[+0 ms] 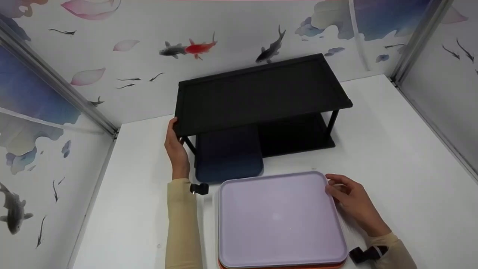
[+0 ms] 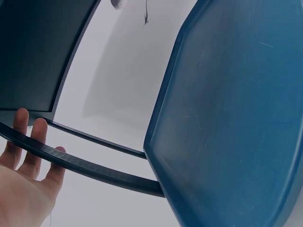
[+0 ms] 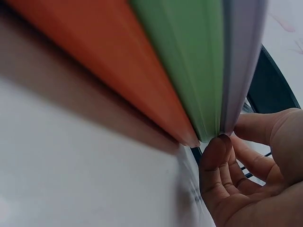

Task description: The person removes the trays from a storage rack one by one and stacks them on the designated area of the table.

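three stacked trays, lilac, green and orange; right hand pinches the lilac one's edge. one blue tray sits in the one black rack, whose corner the left hand touches, fingers relaxed.

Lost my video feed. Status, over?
Left hand steadies black rack. Right hand touches lilac tray corner atop stack. Blue tray half shelved.

Super close shot along the edges of three stacked trays: orange tray at the bottom, green tray in the middle, lilac tray on top. The right hand sits at their corner, thumb tip touching the lilac and green edges. Something dark, the rack, shows behind.
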### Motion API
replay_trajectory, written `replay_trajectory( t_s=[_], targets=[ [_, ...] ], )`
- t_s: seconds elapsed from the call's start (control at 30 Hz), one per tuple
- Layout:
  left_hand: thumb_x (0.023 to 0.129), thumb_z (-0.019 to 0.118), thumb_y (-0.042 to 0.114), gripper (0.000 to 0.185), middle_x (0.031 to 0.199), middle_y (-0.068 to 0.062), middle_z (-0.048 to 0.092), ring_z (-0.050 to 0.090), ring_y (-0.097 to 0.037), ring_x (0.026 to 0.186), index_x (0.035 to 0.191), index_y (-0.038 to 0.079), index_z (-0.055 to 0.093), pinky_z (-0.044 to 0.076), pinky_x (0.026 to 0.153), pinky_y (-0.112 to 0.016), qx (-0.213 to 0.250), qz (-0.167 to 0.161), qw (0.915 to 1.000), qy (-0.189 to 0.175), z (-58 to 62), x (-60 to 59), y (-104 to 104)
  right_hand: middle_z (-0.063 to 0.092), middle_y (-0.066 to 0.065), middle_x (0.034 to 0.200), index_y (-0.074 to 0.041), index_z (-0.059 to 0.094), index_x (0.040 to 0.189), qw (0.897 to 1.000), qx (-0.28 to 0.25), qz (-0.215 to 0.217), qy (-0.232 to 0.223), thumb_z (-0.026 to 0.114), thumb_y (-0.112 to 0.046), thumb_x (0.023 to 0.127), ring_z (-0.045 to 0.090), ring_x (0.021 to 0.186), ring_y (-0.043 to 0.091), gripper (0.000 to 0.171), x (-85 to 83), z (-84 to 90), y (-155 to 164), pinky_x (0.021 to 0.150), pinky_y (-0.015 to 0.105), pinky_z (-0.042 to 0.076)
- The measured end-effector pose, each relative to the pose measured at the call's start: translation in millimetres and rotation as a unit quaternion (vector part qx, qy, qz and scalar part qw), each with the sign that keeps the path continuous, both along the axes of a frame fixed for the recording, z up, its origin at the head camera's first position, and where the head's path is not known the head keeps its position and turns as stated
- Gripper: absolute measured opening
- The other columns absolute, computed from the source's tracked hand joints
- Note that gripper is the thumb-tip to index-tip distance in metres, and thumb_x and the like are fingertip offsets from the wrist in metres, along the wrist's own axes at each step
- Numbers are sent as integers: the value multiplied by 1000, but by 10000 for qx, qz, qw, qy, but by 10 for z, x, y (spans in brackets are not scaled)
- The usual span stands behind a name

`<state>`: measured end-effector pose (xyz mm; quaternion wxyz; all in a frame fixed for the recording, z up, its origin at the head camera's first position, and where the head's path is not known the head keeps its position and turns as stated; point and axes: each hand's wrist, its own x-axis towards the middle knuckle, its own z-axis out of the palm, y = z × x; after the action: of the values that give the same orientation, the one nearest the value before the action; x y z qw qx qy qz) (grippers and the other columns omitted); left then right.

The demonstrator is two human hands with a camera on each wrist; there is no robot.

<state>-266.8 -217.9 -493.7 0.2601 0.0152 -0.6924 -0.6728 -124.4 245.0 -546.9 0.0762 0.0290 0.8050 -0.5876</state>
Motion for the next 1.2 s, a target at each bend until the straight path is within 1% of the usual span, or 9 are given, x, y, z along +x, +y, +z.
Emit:
replay_trajectory(
  t_s=[0.17, 0.27, 0.47, 0.57, 0.77, 0.87, 1.0, 1.07, 1.2],
  targets=[
    [114, 22, 29, 49, 153, -8, 50, 50, -24, 136, 152, 11, 47, 35, 115, -50, 79, -16, 10000, 14, 11, -11, 4, 60, 16, 123, -2, 55, 143, 10000, 43, 72, 18, 66, -23, 102, 62, 93, 5, 47, 2, 2, -4, 78, 22, 54],
    [114, 22, 27, 49, 154, -9, 49, 49, -24, 137, 152, 10, 47, 35, 115, -50, 91, -20, 10000, 9, 19, -17, 7, 60, 16, 122, -2, 56, 142, 9999, 40, 92, 18, 66, -23, 102, 63, 93, 5, 47, 2, 7, -8, 79, 22, 55],
    [113, 25, 40, 49, 150, 0, 53, 51, -18, 134, 148, 20, 53, 36, 113, -48, 35, 6, 9999, 113, 11, -20, 5, 61, 17, 124, -4, 56, 142, 9998, 145, 95, -16, 64, -28, 103, 63, 97, 7, 47, 0, 27, -10, 82, 22, 55],
    [113, 26, 45, 50, 151, 2, 53, 50, -17, 135, 148, 21, 53, 36, 114, -48, 24, 3, 9999, 111, 9, -13, -5, 61, 16, 123, -4, 56, 142, 9999, 137, 9, -72, 61, -33, 105, 64, 97, 9, 47, -18, 42, 7, 82, 22, 55],
    [114, 23, 35, 49, 156, -2, 48, 47, -19, 140, 150, 16, 50, 35, 116, -48, 55, 0, 10000, 2, 20, -10, -5, 63, 8, 118, 1, 53, 143, 9989, -423, -153, -121, 57, -29, 106, 61, 101, 11, 48, -81, 199, 14, 86, 23, 54],
    [114, 23, 28, 48, 157, -6, 47, 47, -22, 140, 151, 12, 49, 35, 116, -49, 100, -10, 9999, -44, 33, -18, -6, 64, 5, 121, 3, 51, 143, 9953, -952, 16, -173, 57, -26, 107, 61, 106, 12, 47, -145, 348, -65, 91, 24, 53],
    [114, 23, 24, 47, 155, -10, 48, 48, -23, 138, 151, 8, 48, 35, 116, -50, 164, -19, 9999, -18, 38, -17, -4, 64, 4, 126, 2, 48, 145, 9853, -1592, 472, -411, 58, -25, 106, 63, 111, 13, 49, -311, 527, -257, 99, 26, 51],
    [114, 23, 25, 47, 155, -9, 49, 49, -23, 137, 150, 8, 49, 35, 115, -50, 169, -26, 9999, 18, 34, -17, 1, 61, 8, 134, 2, 43, 149, 9788, -1808, 763, -593, 56, -24, 107, 63, 115, 13, 51, -419, 589, -364, 102, 27, 50],
    [114, 24, 35, 48, 153, -3, 52, 50, -19, 136, 149, 15, 51, 36, 115, -48, 121, -42, 9999, 27, 23, -18, 19, 47, 25, 151, 7, 31, 154, 9678, -2012, 1183, -938, 47, -18, 109, 60, 126, 18, 54, -644, 645, -557, 106, 28, 48]
  ],
)
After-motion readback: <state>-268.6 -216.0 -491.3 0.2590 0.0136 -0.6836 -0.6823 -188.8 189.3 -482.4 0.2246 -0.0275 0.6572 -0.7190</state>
